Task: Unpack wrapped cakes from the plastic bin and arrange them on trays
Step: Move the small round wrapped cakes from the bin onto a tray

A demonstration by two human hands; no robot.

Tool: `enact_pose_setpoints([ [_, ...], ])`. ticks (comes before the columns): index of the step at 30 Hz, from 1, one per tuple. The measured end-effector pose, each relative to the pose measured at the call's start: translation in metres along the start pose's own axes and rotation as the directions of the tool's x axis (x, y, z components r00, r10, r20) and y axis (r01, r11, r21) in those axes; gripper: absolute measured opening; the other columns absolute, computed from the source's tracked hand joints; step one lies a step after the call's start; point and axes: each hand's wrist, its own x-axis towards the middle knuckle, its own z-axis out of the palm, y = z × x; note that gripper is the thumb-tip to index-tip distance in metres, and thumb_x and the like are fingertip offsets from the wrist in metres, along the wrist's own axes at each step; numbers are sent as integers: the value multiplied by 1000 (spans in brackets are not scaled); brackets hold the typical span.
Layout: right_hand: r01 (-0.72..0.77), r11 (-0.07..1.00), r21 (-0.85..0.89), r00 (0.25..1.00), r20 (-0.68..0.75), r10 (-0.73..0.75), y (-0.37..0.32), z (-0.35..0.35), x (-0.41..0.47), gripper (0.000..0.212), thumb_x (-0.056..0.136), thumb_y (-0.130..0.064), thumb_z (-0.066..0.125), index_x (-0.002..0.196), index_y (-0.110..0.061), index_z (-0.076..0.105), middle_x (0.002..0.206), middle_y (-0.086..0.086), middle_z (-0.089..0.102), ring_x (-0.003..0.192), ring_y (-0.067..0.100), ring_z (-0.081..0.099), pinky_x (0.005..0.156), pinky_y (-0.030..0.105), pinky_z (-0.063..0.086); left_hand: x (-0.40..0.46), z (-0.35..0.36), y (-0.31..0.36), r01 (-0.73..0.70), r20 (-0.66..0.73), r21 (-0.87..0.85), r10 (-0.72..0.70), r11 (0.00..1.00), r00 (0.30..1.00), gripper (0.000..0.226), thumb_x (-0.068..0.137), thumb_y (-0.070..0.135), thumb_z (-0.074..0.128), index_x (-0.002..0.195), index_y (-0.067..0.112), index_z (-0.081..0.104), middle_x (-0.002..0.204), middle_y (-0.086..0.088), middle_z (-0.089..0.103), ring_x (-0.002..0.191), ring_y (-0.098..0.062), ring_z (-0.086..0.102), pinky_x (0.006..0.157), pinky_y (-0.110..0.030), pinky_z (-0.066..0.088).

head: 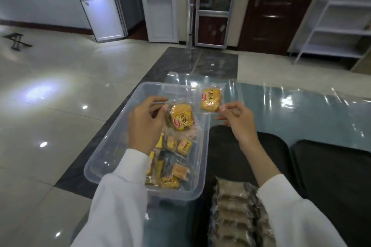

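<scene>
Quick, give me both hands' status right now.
Left hand: holding a wrapped cake over the bin.
Right hand: pinching another wrapped cake by its wrapper edge.

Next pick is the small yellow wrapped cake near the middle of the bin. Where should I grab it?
Pinch the small yellow wrapped cake by its flat clear wrapper edge, coming from above: it lies among other packs inside the plastic bin, whose walls block the sides.

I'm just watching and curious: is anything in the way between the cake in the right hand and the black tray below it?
Nothing visible blocks it. The right hand pinches a wrapped cake by its corner, in the air beyond the black tray. The tray's far end is bare; a row of wrapped cakes fills its near end.
</scene>
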Motion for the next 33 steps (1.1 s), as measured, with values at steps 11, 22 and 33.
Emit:
enact_pose_setpoints([
  [11, -59, 994, 88, 985, -156, 72, 50, -197, -93, 9, 98, -18, 70, 104, -11, 69, 93, 4, 79, 81, 20, 77, 75, 35, 62, -106, 142, 100, 86, 171, -19, -82, 996, 982, 17, 94, 18, 72, 109, 26, 70, 104, 14, 73, 98, 2, 69, 89, -25, 58],
  [22, -217, 969, 116, 949, -210, 237, 121, -375, -198, 9, 100, -18, 67, 104, -10, 68, 93, 6, 78, 82, 24, 77, 60, 34, 59, -228, 285, 141, 200, 435, 25, -191, 979, 880, 12, 93, 12, 72, 100, 21, 74, 97, 12, 75, 91, 5, 69, 88, -22, 56],
  [33, -314, 934, 169, 861, -365, 355, 156, -435, -223, 9, 99, -16, 68, 102, -8, 69, 92, 7, 78, 81, 27, 76, 64, 35, 60, -260, 368, 142, 292, 551, -48, -219, 955, 806, 14, 94, 13, 71, 100, 25, 73, 97, 13, 76, 93, 4, 69, 71, -7, 51],
])
